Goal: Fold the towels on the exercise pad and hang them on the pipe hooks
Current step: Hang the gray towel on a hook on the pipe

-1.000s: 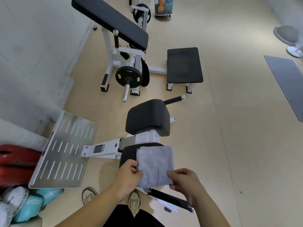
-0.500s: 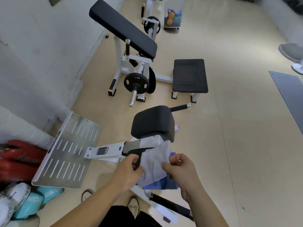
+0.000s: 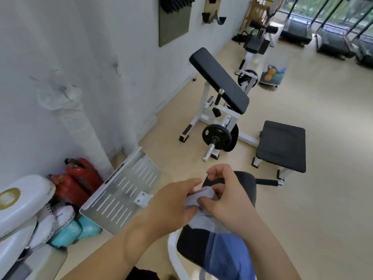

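While left hand point(image 3: 173, 201) and right hand point(image 3: 228, 203) pinched the grey towel point(image 3: 197, 198) over the pad point(image 3: 247, 183), the ten-o'clock pipe point(image 3: 80, 126) hung bare; a blue towel point(image 3: 228, 255) lay at five o'clock.

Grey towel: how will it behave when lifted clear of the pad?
Likely floppy: the grey towel bunches and creases between the left hand and right hand. Probably light, since finger holds alone seem to carry it. It may drag the blue towel that meets its lower edge.

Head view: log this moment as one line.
left grip: pinches gray towel | right grip: holds same towel | gray towel: bunched between hands | blue towel: on pad
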Motion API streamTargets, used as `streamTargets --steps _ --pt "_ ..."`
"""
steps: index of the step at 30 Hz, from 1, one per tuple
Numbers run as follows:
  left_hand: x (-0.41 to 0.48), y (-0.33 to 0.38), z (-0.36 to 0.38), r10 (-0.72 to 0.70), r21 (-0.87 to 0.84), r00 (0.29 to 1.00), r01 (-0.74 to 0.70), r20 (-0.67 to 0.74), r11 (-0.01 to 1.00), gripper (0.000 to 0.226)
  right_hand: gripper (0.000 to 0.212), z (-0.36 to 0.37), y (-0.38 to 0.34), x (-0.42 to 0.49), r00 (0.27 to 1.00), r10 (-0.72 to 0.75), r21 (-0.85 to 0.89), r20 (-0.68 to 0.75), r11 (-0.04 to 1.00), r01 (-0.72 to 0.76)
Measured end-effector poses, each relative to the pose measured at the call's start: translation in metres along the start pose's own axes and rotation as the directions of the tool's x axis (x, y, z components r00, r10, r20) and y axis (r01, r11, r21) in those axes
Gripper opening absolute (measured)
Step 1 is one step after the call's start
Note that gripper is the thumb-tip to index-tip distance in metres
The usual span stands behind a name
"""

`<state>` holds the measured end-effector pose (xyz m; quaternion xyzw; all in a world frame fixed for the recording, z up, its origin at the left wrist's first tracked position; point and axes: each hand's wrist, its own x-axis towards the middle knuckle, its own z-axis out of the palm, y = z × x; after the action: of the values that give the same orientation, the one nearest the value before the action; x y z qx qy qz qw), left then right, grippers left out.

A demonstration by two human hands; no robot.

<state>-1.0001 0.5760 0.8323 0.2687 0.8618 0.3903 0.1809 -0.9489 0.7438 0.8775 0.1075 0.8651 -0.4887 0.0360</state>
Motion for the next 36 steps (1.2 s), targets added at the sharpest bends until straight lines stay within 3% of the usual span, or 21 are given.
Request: streamTargets --steps 3,7,10,13,18,27,32,36 --pt "-0.001 -0.007 -0.046 -0.11 -0.059 0.99 0.105 -0.085 0.993 0.015 0.062 0.015 -0.036 0.031 0.991 -0.1 -0.016 0.086 0.995 0.102" --pt "-0.005 -0.026 -0.121 -0.225 -0.178 0.961 0.196 -0.162 0.964 0.019 0.057 0.03 -0.095 0.08 0.957 -0.181 -0.117 0.228 0.97 0.211" --pt "-0.013 -0.039 -0.188 -0.255 -0.319 0.926 0.161 -0.278 0.934 0.02 0.052 0.043 -0.145 0.121 0.917 -0.224 -0.179 0.33 0.939 0.294" --pt "-0.018 -0.05 -0.26 -0.263 -0.433 0.894 0.089 -0.361 0.897 0.02 0.034 0.057 -0.201 0.161 0.879 -0.264 -0.205 0.397 0.908 0.366" --pt "-0.02 -0.065 -0.382 -0.255 -0.519 0.825 -0.054 -0.504 0.853 0.023 0.021 0.08 -0.297 0.234 0.912 -0.308 -0.083 0.272 0.936 0.341" --pt "-0.003 -0.071 -0.542 -0.203 -0.472 0.773 -0.138 -0.601 0.871 0.008 0.023 0.134 -0.437 0.329 0.896 -0.418 0.23 0.148 0.896 0.38" --pt "0.014 -0.075 -0.592 -0.218 -0.392 0.712 -0.086 -0.667 0.916 0.006 0.024 0.129 -0.49 0.374 0.828 -0.497 0.189 0.26 0.867 0.461" --pt "0.03 -0.077 -0.607 -0.22 -0.32 0.662 -0.032 -0.716 0.947 0.005 0.014 0.12 -0.51 0.408 0.748 -0.55 0.167 0.372 0.832 0.529"
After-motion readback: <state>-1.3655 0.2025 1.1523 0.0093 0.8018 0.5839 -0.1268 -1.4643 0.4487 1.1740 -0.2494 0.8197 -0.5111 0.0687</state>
